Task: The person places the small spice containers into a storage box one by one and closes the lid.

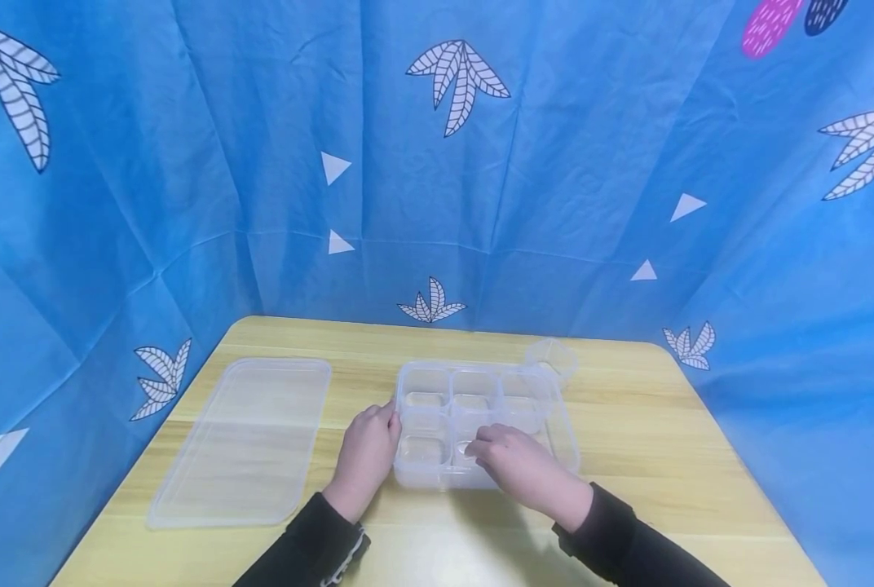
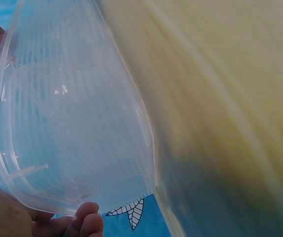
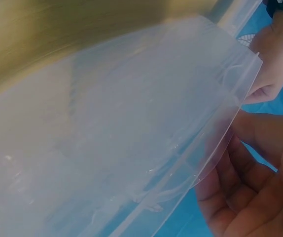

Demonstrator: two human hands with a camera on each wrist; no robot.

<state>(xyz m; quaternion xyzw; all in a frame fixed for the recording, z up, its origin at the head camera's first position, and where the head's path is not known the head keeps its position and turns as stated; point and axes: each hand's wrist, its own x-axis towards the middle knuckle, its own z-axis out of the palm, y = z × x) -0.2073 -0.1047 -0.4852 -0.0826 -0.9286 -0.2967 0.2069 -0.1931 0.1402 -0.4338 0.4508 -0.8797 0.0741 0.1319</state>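
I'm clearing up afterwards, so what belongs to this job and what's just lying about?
Job:
clear box, gripped by the left hand
front middle compartment, right hand at it
flat lid, untouched, probably the box's

Apparently lying about:
round clear piece, use unclear
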